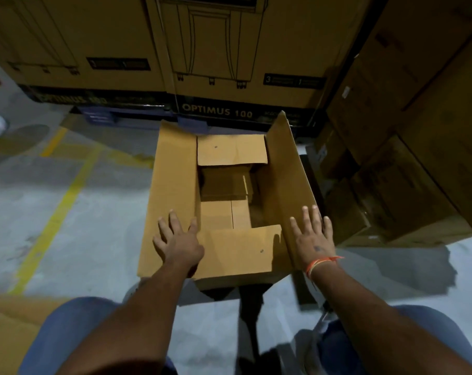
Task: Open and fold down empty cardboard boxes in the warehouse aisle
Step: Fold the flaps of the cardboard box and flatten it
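A brown cardboard box (229, 255) stands open on the grey floor in front of me. Its long left flap (172, 169) lies spread outward and its long right flap (283, 169) stands tilted up. The short far flap (230, 150) and short near flap (243, 247) fold inward over the opening. Inside, only bare cardboard shows. My left hand (176, 240) lies flat with spread fingers on the left flap near its inner edge. My right hand (314, 238) presses with straight fingers against the near end of the right flap.
Large printed cartons marked OPTIMUS 100 (215, 110) stand right behind the box on a blue pallet (115, 117). Stacked brown cartons (408, 158) crowd the right side. Yellow floor lines (56, 215) run at the left. Flat cardboard (7, 328) lies at the lower left beside my knee.
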